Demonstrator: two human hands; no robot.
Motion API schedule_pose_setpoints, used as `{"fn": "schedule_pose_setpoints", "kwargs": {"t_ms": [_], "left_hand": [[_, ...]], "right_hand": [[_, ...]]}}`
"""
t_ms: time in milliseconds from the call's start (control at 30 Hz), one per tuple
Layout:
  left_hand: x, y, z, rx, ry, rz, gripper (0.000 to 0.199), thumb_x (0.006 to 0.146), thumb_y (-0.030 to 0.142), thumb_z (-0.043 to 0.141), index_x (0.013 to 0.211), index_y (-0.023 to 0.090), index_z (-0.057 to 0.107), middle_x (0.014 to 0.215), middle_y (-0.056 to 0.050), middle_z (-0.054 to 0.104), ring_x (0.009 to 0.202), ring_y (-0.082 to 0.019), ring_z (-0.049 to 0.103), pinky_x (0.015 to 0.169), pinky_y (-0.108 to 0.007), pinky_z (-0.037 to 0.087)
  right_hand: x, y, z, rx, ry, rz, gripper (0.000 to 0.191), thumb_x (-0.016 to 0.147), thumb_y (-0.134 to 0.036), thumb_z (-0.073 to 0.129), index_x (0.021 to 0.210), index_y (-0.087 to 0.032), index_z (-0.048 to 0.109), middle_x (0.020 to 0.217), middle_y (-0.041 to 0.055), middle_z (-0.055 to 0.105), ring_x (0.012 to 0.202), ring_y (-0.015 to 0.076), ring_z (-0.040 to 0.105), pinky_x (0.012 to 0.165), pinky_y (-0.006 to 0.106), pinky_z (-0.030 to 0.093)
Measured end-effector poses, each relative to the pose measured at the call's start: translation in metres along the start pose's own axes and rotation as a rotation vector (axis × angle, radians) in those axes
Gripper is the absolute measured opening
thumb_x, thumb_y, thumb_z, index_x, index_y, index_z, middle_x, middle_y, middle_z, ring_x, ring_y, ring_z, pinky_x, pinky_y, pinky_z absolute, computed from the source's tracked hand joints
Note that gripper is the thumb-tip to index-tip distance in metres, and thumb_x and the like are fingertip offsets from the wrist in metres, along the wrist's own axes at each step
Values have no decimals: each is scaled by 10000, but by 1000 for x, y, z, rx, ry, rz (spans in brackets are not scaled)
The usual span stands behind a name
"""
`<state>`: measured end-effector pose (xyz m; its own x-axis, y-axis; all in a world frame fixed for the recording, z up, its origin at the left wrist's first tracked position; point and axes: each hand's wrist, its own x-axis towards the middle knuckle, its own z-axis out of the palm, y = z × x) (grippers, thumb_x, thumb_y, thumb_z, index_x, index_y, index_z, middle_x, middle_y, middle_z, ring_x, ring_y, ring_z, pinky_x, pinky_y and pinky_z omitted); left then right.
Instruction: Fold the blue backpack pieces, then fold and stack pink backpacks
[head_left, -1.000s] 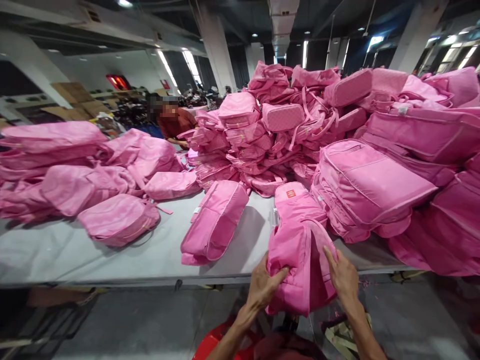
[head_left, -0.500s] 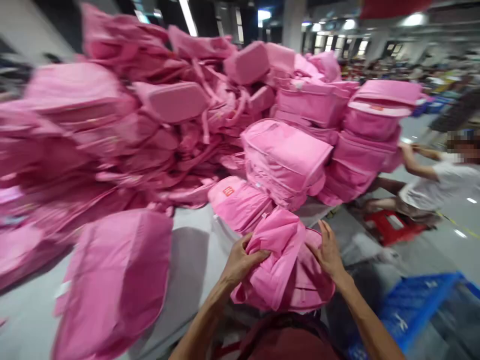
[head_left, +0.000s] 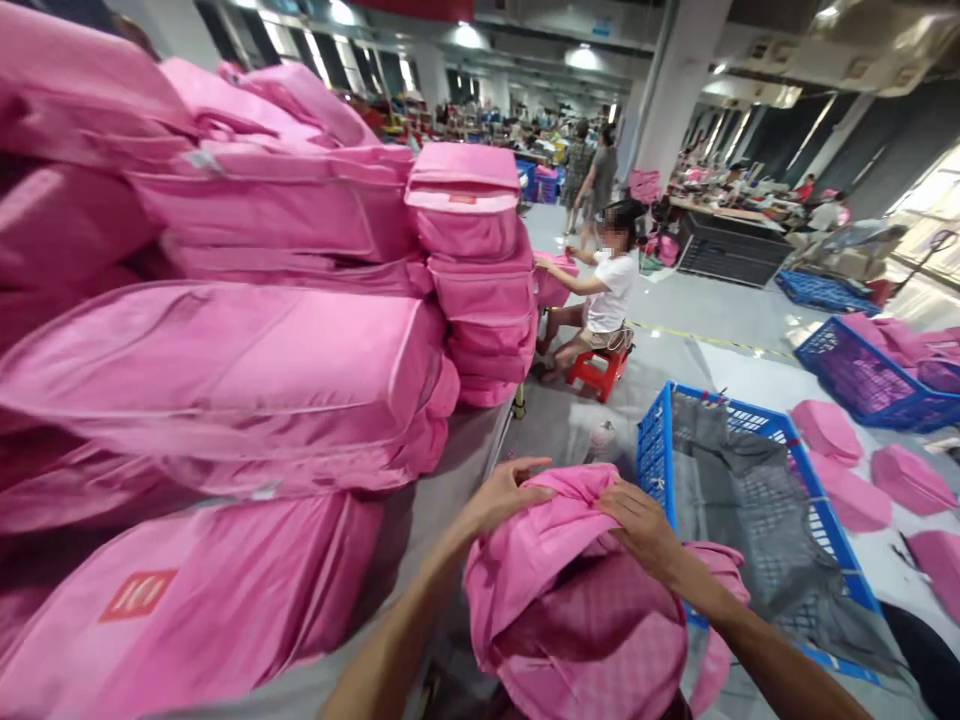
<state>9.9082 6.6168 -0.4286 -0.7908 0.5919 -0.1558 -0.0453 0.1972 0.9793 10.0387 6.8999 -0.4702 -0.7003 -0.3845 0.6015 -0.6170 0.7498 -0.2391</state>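
A pink backpack is in front of me at the lower middle, its opening facing me and a checked inner lining showing. My left hand has its thumb and fingers on the bag's upper left edge. At the top right of the opening, my right hand pinches the gathered pink fabric, fingers closed. A pink strap hangs down by my right forearm. Left of my hands lies another pink backpack with a red label on its front.
Stacked pink backpacks fill the left side. A blue crate lined with grey cloth stands to the right, near pink pieces on the floor. Another blue crate holds pink items. Beyond the stacks, a person sits on a red stool.
The view has swung right, bringing the blue crates and floor into sight. The backpack in my hands has turned and now shows its open inside. My right hand has moved onto the top edge.
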Motion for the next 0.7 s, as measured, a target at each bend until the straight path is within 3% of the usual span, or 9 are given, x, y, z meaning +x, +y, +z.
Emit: {"fn": "schedule_pose_setpoints", "kwargs": {"t_ms": [67,133,233,300,367,433,533,633,700], "left_hand": [[19,-14,25,113,163,111,800,879,600,820,1542,176,677,1425,-172,740,1256,-333,715,1107,-482,563],[32,-34,50,273,257,257,845,952,655,761,1654,228,565,1632,-184,598,1498,-366,570,1269,-557,440],[55,-67,78,548,183,449,1041,898,679,841,1755,278,409,1812,-184,365,1688,-426,298,1362,-636,281],[82,-85,86,669,138,520,907,1005,554,745,1779,282,356,1841,-170,309,1714,-406,241,1373,-645,245],[116,-97,85,710,131,552,744,1060,366,589,1768,265,382,1822,-156,361,1704,-362,287,1366,-633,258],[151,-103,80,689,167,551,690,1007,256,517,1697,250,514,1725,-153,525,1614,-345,459,1312,-613,353],[197,-99,70,579,275,467,560,970,258,493,1472,257,740,1397,-140,787,1258,-321,733,1096,-491,526],[238,-83,62,391,258,252,388,965,364,518,1151,246,838,1034,-79,834,915,-267,734,855,-357,521],[267,-73,58,256,191,69,356,945,471,539,856,213,767,802,-28,721,756,-227,622,734,-322,447]], "right_hand": [[-23,9,0,-39,93,198,479,1181,-528,445,1193,-198,792,1057,106,839,1051,245,804,1049,426,662],[-38,25,4,-126,190,393,570,1172,-606,397,1100,-206,797,1037,116,838,1013,267,815,942,420,687],[-46,61,10,-210,276,663,600,1159,-648,391,1081,-217,801,1078,127,843,1001,284,819,884,429,692],[-46,90,12,-188,268,763,594,1154,-649,394,1079,-228,807,1062,115,846,968,276,820,867,423,693],[-45,118,17,-145,238,783,582,1149,-641,403,1065,-235,812,1033,102,849,933,270,823,842,411,692],[-44,145,24,-95,208,752,559,1136,-641,438,1069,-240,821,1050,108,854,956,275,827,843,399,687],[-34,182,38,16,132,769,519,1103,-660,506,969,-267,816,1002,93,845,944,271,809,824,358,649],[-7,228,53,140,42,943,590,1060,-716,533,741,-253,715,746,32,732,711,214,690,697,303,535],[16,262,68,276,-39,1061,672,1009,-785,529,633,-232,598,614,-8,583,605,172,546,611,287,423]]}}
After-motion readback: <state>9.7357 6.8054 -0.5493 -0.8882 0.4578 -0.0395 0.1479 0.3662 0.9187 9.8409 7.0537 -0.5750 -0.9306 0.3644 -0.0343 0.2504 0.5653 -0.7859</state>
